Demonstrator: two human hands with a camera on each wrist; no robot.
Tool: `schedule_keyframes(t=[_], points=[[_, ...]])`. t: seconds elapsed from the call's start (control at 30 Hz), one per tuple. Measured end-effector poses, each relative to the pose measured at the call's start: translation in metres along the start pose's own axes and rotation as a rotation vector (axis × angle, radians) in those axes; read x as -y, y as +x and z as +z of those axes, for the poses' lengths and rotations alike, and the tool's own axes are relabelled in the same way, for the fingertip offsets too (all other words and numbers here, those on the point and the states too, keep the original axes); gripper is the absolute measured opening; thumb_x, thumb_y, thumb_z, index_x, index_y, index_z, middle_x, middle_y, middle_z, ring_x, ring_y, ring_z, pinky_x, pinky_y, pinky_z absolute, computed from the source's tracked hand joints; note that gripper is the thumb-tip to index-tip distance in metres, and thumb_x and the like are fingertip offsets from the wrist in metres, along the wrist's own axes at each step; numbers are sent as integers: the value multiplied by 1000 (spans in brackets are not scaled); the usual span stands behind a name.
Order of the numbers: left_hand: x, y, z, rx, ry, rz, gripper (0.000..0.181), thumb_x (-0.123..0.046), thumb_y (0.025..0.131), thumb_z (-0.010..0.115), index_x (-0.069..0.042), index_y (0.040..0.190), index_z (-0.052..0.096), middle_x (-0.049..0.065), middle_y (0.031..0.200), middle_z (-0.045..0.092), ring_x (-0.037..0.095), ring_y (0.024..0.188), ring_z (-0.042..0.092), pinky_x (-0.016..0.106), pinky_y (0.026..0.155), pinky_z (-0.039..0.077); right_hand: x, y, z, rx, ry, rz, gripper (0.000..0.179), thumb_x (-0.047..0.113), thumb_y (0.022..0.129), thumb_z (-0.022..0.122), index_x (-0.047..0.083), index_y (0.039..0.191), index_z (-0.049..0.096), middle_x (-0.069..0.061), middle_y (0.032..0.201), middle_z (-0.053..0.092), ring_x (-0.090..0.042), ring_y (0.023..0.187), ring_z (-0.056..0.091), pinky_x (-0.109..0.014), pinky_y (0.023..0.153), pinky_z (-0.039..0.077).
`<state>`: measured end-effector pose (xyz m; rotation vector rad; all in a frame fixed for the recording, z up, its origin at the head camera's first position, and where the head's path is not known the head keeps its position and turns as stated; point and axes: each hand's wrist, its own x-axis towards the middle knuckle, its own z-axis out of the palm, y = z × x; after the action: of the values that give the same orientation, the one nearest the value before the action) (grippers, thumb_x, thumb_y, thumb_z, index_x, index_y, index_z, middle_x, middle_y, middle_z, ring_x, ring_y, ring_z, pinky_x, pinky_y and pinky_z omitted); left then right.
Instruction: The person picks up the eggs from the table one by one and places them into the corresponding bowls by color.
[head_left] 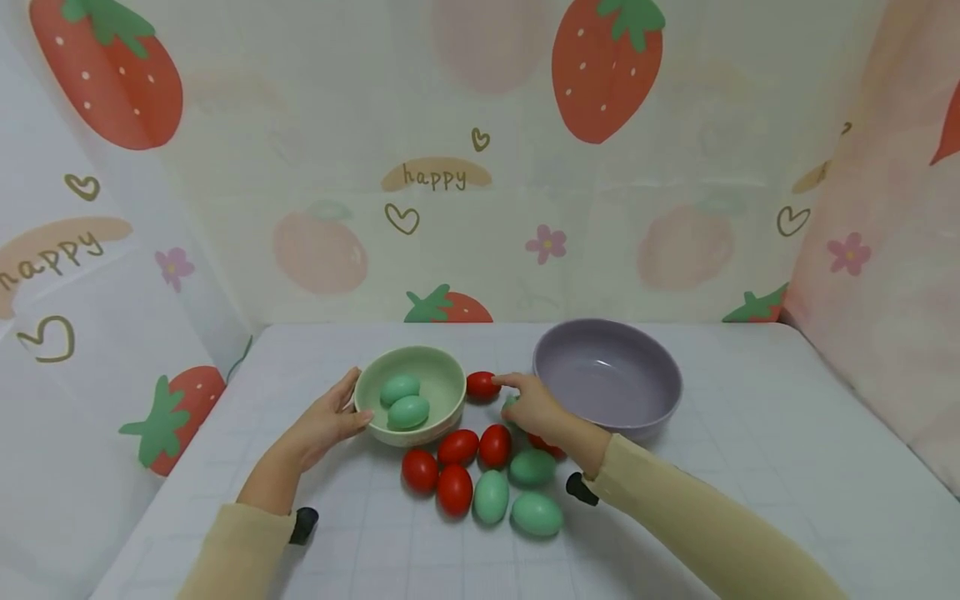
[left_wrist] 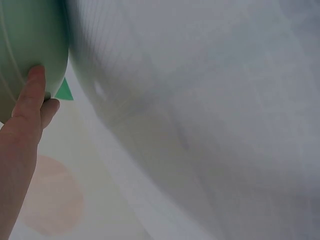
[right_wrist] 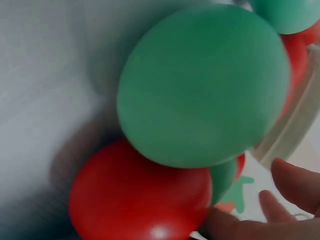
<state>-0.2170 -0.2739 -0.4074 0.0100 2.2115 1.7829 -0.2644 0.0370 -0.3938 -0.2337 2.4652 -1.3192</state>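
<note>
My left hand [head_left: 330, 421] holds a pale green bowl [head_left: 450, 421] at its left side, thumb at the rim. In the left wrist view a fingertip lies along the outer wall of the bowl [left_wrist: 35, 35]. Two light green eggs [head_left: 408, 412] lie inside. My right hand [head_left: 543, 412] reaches over the loose eggs, its index finger stretched to a red egg [head_left: 482, 386] beside the bowl. A green egg [head_left: 511, 405] shows partly beneath that hand, between index finger and thumb. In the right wrist view the fingers [right_wrist: 295, 187] are spread, past a large green egg [right_wrist: 205, 85] and a red egg [right_wrist: 142, 195].
A wider purple bowl [head_left: 600, 375] stands at the back right, behind my right forearm. Several red eggs [head_left: 455, 490] and green eggs [head_left: 537, 514] lie in a cluster in front of the green bowl. A strawberry-printed cloth [head_left: 465, 250] hangs behind the white table [head_left: 337, 533].
</note>
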Motion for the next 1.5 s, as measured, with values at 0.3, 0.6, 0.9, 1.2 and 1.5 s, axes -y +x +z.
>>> schedule_keyframes(t=[0.3,0.6,0.9,1.2,1.5], points=[[0,0,0,0,-11,5,86,0,101,53,-7,160,-10,17,166,-16,42,152,-2,42,114,34,-2,8,2,28,-7,-9,53,-10,86,62,5,137,62,-20,152,46,-38,138,44,-45,107,47],[0,-1,1,-11,-12,-6,86,0,101,53,-8,160,-10,18,166,-16,42,152,-3,45,115,32,-9,15,2,48,-166,9,54,-11,80,62,7,131,67,-20,152,46,-33,137,47,-37,101,49],[3,0,1,-5,-20,5,86,0,101,53,-6,159,-10,19,165,-17,43,152,-2,46,115,32,-9,17,3,46,-179,-9,56,-16,77,56,5,127,69,-15,129,64,-20,81,47,-20,54,33],[3,1,1,-2,-22,4,87,0,101,53,-6,159,-12,20,165,-17,44,152,-4,48,116,31,-1,12,0,-13,-55,-9,59,-17,76,53,6,128,69,-14,123,63,-21,80,44,-21,53,32],[-1,1,-1,-11,-19,-3,88,0,101,54,-6,159,-11,19,165,-18,44,151,-5,51,116,29,16,7,-8,-26,2,-14,51,-12,84,63,9,130,68,-15,124,61,-20,78,54,-23,64,43]])
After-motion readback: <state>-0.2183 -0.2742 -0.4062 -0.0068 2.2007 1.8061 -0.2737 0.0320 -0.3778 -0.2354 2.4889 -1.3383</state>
